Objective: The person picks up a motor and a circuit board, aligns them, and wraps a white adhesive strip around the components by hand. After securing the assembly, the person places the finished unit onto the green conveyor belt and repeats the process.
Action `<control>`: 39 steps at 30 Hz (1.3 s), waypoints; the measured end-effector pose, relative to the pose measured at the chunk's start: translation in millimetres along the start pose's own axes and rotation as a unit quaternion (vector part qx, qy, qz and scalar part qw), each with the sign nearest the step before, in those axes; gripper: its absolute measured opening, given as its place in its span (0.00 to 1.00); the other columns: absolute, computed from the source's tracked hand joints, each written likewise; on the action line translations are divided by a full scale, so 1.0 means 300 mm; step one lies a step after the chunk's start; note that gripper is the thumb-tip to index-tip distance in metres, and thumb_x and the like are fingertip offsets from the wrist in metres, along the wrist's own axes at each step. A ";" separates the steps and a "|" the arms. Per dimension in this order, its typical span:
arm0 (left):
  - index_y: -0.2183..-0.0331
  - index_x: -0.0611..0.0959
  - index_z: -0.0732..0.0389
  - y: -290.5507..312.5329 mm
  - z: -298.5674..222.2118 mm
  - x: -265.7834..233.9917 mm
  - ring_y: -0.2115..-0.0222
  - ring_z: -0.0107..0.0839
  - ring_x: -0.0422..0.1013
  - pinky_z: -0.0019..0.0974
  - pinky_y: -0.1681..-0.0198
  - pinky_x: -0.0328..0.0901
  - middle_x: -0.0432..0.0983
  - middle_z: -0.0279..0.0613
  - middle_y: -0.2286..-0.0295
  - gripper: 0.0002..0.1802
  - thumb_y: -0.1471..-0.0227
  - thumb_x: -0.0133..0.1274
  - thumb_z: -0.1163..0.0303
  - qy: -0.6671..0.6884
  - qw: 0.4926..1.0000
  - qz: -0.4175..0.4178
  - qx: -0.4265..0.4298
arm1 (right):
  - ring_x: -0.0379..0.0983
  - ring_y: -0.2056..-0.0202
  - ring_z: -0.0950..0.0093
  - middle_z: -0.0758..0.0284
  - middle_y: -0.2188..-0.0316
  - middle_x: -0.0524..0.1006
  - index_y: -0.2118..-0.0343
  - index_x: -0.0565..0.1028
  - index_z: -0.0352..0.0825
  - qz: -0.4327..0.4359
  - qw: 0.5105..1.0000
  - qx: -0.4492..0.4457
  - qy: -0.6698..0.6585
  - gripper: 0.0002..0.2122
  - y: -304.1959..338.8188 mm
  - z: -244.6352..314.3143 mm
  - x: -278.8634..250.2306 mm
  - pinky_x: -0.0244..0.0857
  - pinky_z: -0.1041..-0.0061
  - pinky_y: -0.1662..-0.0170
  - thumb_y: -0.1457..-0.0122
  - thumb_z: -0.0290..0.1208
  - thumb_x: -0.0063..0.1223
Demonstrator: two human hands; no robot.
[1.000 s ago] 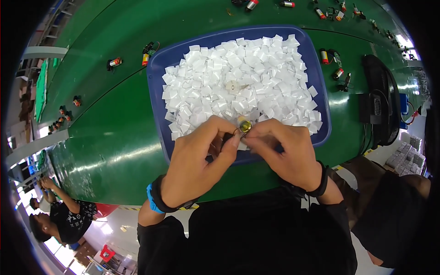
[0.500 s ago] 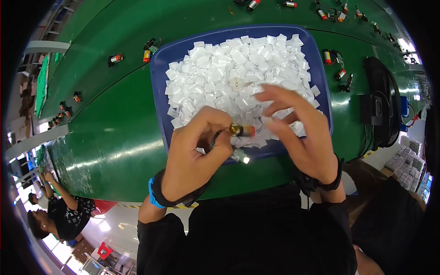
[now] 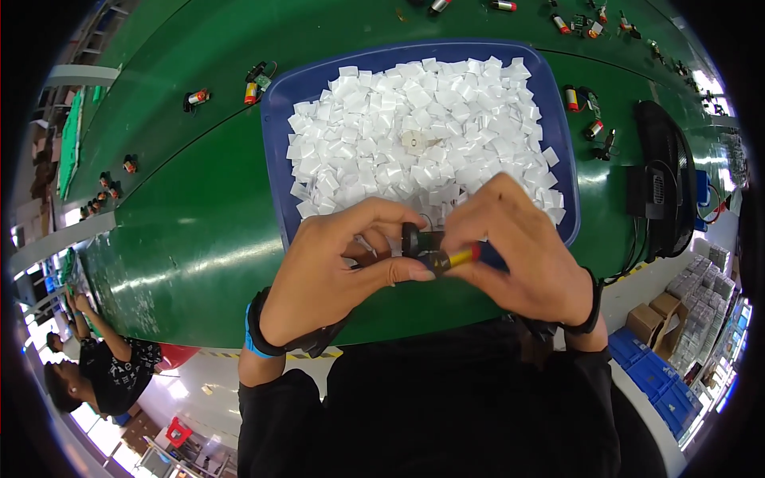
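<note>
The left grip (image 3: 331,259) pinches a black round cap (image 3: 410,240); the right grip (image 3: 526,259) clasps a yellow, red-ended cylindrical battery (image 3: 460,257) between both. Just beyond them, a blue bin (image 3: 274,159) holds white squares (image 3: 430,99).

A green workbench (image 3: 211,211) stands over pale, glossy floor (image 3: 225,398), with apparently bright windows (image 3: 88,417) lower left.

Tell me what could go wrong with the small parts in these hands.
The yellow battery could slip and drop among the loose white pieces in the blue tub. The black part in the left hand might get knocked, since the right hand is so close.
</note>
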State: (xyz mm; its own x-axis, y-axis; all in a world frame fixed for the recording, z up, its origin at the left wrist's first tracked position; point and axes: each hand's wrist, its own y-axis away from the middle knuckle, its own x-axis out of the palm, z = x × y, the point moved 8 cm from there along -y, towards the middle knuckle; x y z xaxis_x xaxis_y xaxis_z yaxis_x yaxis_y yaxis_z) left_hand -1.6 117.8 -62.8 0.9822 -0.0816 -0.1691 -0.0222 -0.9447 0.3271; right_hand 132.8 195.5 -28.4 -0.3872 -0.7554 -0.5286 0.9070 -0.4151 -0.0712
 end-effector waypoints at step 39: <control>0.50 0.74 0.69 -0.001 0.011 0.027 0.60 0.30 0.76 0.31 0.64 0.77 0.76 0.48 0.57 0.19 0.45 0.54 0.83 0.283 0.959 -0.018 0.007 | 0.76 0.60 0.69 0.62 0.66 0.80 0.70 0.77 0.33 -0.226 0.968 -0.082 0.076 0.12 0.011 0.105 -0.035 0.71 0.71 0.61 0.58 0.18 0.69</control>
State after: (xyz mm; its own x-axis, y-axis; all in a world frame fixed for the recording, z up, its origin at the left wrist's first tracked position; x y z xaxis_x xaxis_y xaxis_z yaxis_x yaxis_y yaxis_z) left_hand 5.7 116.4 -67.4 0.9264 0.1325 0.3526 0.0149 -0.9482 0.3173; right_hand 134.7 185.9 3.6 -0.7329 -0.4277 -0.5292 0.6699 -0.5895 -0.4513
